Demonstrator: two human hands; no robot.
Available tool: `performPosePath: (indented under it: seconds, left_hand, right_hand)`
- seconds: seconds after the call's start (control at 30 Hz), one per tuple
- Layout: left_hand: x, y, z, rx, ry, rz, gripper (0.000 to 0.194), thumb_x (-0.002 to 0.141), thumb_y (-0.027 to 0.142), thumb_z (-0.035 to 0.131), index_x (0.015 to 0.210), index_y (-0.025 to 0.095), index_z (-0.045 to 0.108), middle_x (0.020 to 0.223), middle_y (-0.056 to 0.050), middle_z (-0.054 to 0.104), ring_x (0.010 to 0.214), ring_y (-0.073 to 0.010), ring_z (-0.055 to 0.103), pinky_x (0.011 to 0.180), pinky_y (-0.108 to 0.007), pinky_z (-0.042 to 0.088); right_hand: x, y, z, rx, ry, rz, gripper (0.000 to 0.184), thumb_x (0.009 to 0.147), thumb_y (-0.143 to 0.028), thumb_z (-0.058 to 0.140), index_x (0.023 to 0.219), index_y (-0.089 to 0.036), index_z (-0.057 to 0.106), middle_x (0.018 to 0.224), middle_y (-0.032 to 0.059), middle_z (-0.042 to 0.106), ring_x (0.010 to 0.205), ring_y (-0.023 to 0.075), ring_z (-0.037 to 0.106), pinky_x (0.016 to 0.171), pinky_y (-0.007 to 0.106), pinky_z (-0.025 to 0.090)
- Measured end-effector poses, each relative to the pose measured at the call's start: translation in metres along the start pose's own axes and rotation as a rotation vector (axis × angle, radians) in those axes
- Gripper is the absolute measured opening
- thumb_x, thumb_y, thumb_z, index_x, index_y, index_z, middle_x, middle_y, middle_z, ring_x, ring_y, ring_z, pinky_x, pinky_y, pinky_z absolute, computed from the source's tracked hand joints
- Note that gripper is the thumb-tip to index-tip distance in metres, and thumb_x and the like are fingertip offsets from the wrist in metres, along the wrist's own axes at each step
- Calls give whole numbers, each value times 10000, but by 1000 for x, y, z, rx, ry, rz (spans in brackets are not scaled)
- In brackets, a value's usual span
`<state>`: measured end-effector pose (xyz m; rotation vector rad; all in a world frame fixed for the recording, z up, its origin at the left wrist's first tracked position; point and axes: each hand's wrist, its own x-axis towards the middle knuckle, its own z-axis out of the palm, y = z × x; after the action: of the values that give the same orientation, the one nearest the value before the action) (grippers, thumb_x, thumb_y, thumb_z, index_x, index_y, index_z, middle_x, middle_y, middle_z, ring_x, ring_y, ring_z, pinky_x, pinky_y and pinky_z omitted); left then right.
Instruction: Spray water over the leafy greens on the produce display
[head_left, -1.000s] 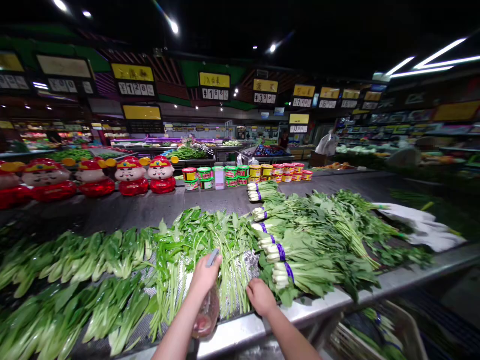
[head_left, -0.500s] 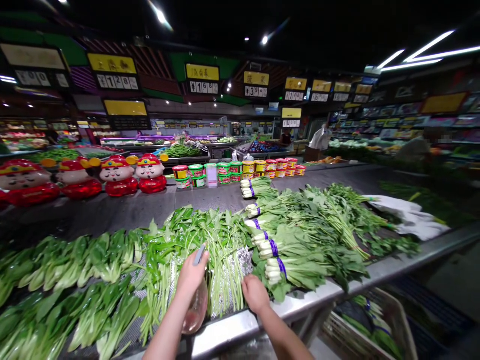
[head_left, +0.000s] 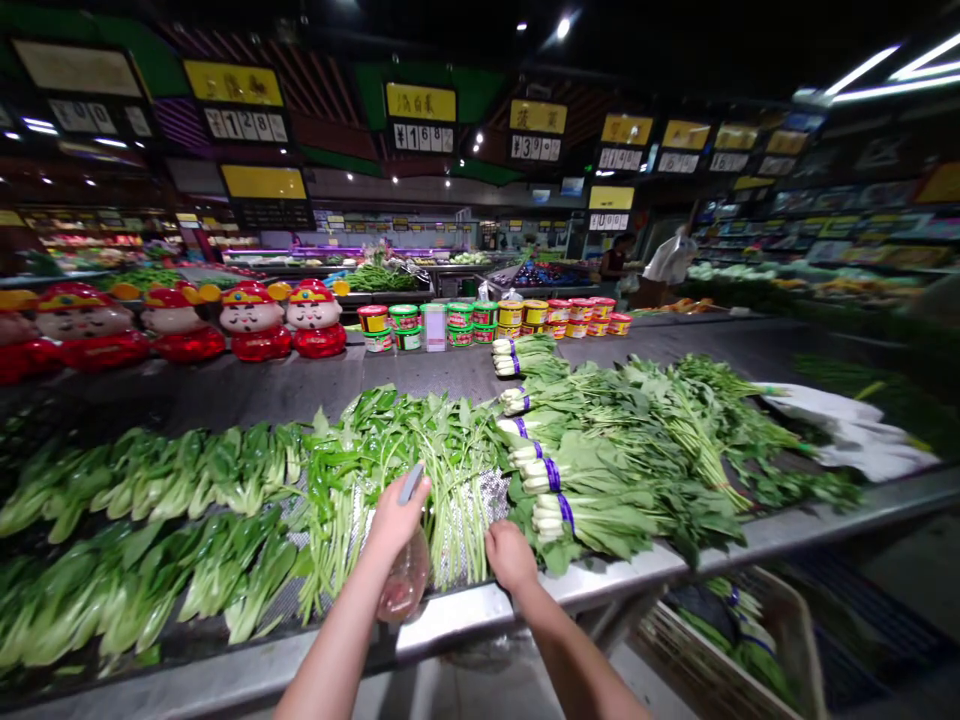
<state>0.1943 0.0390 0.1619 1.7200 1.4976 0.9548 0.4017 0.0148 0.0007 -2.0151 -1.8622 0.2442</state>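
My left hand [head_left: 399, 520] is wrapped round a clear spray bottle [head_left: 405, 582] with a grey top, held over the long-stemmed leafy greens [head_left: 450, 470] in the middle of the display. To the right, my right hand [head_left: 511, 555] is curled closed by the cut ends of those stems, just above the metal front edge [head_left: 480, 605]. Whatever its fingers hold, if anything, is hidden. Beside it lie bundles of pale-stemmed greens [head_left: 551, 517] tied with purple bands. Rows of bok choy [head_left: 217, 570] lie on the left.
Red figurines [head_left: 315, 325] and stacked tubs [head_left: 457, 325] line the back. White gloves [head_left: 862, 435] lie far right. A crate [head_left: 810, 640] of vegetables stands below the edge on the right. Price signs [head_left: 420, 118] hang overhead. Another person [head_left: 616, 258] is in the background.
The view has tilted down a little and turned slightly left, so the scene sits higher and further right. Both hands stay at about the same spots over the greens.
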Motion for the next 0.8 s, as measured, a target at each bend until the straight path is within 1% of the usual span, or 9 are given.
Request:
performPosePath:
  seconds: [0.07,0.17,0.3,0.5,0.57,0.67,0.8]
  left_hand:
    - [-2,3,4,-21,-18,6,505,764,604,488,838,140,672,666,-45,626,646,-197,572,600,-304,442]
    - [-6,8,8,-17,-33,18,450,776,562,497,818,150,674,673,-38,636,652,-189,579,594,-285,435]
    - [-10,12,13,47,-58,-43,402,803,506,482,828,159,682,700,-44,649,652,-184,591,596,-275,427]
    - [-14,10,18,77,-97,-100,401,822,473,465,951,154,671,732,-57,649,673,-198,593,603,-283,421]
    - [-16,9,18,75,-119,-84,410,823,486,458,930,150,667,747,-60,648,687,-201,589,616,-287,424]
    - [-20,7,19,47,-160,-18,429,821,505,452,914,141,660,778,-64,647,700,-196,577,646,-293,429]
    - [-27,0,22,2,-227,37,461,809,549,452,848,139,660,750,-55,641,696,-190,563,662,-288,430]
  right_hand:
    - [-1,-1,-2,-8,-9,-3,329,911,-250,355,815,-162,657,886,91,649,871,172,567,810,248,363]
    - [-1,-2,-3,-18,-17,0,320,910,-252,364,816,-163,656,895,92,651,878,169,566,822,243,361]
    - [-1,0,-1,-21,-31,2,328,914,-250,352,837,-156,657,911,99,652,893,165,563,845,240,349]
    - [0,1,0,-23,-22,-5,320,913,-256,361,830,-156,653,898,91,644,874,164,551,823,239,345]
    - [0,1,0,-18,-20,-7,317,912,-251,361,825,-158,651,895,91,639,871,167,546,817,244,346]
    - [-1,0,-2,-19,-4,-4,314,910,-233,354,821,-165,647,901,90,633,890,174,534,827,250,344]
    - [-3,-2,-4,-30,24,-10,290,899,-196,354,871,-173,642,952,95,623,944,187,504,858,256,337]
